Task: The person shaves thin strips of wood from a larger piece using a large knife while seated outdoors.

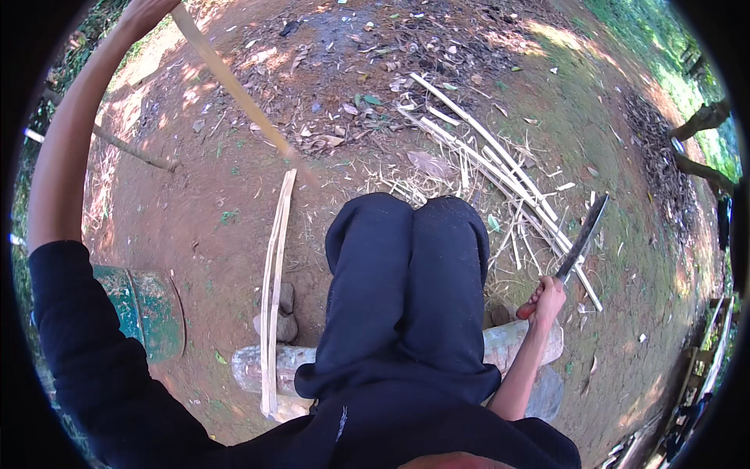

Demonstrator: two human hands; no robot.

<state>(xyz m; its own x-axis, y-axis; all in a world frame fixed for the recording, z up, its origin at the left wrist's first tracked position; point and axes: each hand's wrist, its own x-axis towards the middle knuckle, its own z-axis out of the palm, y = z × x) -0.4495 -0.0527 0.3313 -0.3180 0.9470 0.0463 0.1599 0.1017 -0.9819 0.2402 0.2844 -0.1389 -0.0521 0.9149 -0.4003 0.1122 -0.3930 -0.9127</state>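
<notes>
My left arm is raised to the upper left, where my left hand point(147, 14) is partly cut off by the picture's edge. It is closed on the upper end of a long flat bamboo strip point(234, 86), which slants down to the right; its lower end is blurred. Low at my right side, my right hand point(548, 297) is wrapped round the reddish handle of a machete point(582, 238). The dark blade points up and away to the right. Beside my left leg, several pale split strips point(277, 281) lean across the log.
I sit on a thick log point(248, 367) with stones point(286, 324) by it. A pile of pale strips point(500, 168) and shavings lies ahead to the right. A green drum point(148, 313) stands at the left. Dry leaves cover the far ground; branches point(703, 121) jut in at the right.
</notes>
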